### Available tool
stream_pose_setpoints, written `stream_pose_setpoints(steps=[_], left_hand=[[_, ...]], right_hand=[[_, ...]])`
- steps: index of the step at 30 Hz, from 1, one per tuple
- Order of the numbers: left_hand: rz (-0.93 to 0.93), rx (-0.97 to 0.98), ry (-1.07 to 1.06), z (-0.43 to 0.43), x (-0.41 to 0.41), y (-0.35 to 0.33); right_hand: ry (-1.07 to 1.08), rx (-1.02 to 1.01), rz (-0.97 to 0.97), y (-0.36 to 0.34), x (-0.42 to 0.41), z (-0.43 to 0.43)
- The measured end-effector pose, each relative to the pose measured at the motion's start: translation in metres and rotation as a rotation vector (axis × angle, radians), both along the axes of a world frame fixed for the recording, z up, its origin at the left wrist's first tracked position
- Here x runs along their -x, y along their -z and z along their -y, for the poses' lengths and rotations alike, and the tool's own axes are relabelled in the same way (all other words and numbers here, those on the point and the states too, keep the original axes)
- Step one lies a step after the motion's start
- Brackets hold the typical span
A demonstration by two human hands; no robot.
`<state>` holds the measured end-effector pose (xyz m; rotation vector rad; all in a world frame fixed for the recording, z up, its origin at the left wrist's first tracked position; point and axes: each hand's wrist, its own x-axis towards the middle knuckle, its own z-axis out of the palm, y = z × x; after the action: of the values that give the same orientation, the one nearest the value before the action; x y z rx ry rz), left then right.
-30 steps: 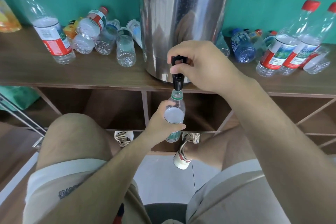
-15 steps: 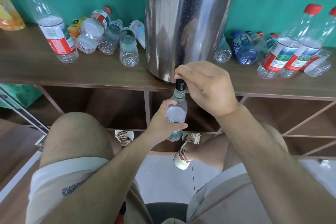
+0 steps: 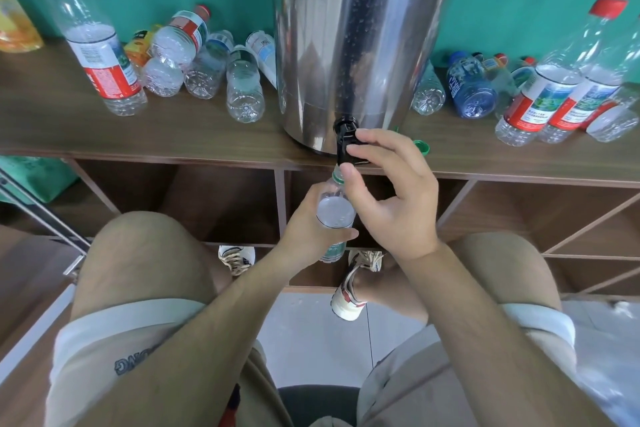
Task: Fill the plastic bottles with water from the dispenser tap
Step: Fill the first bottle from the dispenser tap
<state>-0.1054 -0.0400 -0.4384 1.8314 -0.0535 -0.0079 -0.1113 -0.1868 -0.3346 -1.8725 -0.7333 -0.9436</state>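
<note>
A steel water dispenser (image 3: pixel 363 28) stands on the wooden shelf (image 3: pixel 173 132); its black tap (image 3: pixel 343 135) juts over the front edge. My left hand (image 3: pixel 304 229) grips a small clear bottle (image 3: pixel 336 215) with a green label, upright, its open mouth right under the tap. Water stands high in the bottle. My right hand (image 3: pixel 398 204) reaches to the tap: the index fingertip lies on the tap's side and the thumb sits just below the spout, over the bottle's neck. The other fingers are spread loosely.
Several bottles lie left of the dispenser (image 3: pixel 244 87), beside a tall red-capped upright one (image 3: pixel 100 55). More red-labelled bottles (image 3: pixel 540 94) and a blue one (image 3: pixel 471 90) crowd the right. A green cap (image 3: pixel 420 146) lies by the dispenser's base. My knees frame the cubbies below.
My right hand has loosened from a full grip over the tap and drawn back, so only the index finger and thumb remain at it. The bottle stays under the spout.
</note>
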Motion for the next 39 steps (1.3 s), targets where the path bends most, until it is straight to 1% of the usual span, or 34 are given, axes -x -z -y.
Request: stream_pose_setpoints(steps=[2,7,10,13,17,23,33,39], left_hand=[[-0.027,0.026,0.014,0.0,-0.002,0.001],[-0.024,0.0,0.002,0.002,0.0,-0.002],[-0.06,0.085,-0.008,0.003,0.001,-0.005],[-0.04,0.042,-0.033,0.001,0.005,-0.007],[-0.034,0.055,-0.049,-0.001,0.005,-0.007],[-0.008,-0.047,-0.044,-0.003,0.004,-0.009],[0.0,-0.057,-0.034,-0.002,0.0,-0.008],[-0.024,0.007,-0.021,0.0,-0.002,-0.007]], right_hand=[[-0.011,-0.014,-0.025,0.0,-0.001,-0.001],[-0.038,-0.026,-0.082,0.003,-0.004,0.001],[-0.087,0.002,-0.085,0.004,-0.006,0.004],[-0.105,0.015,-0.084,0.005,-0.007,0.007],[-0.122,0.007,-0.074,0.006,-0.008,0.006],[-0.11,-0.043,-0.094,0.005,-0.01,0.005],[-0.124,-0.068,-0.096,0.006,-0.01,0.003],[-0.111,-0.069,-0.106,0.004,-0.007,0.003]])
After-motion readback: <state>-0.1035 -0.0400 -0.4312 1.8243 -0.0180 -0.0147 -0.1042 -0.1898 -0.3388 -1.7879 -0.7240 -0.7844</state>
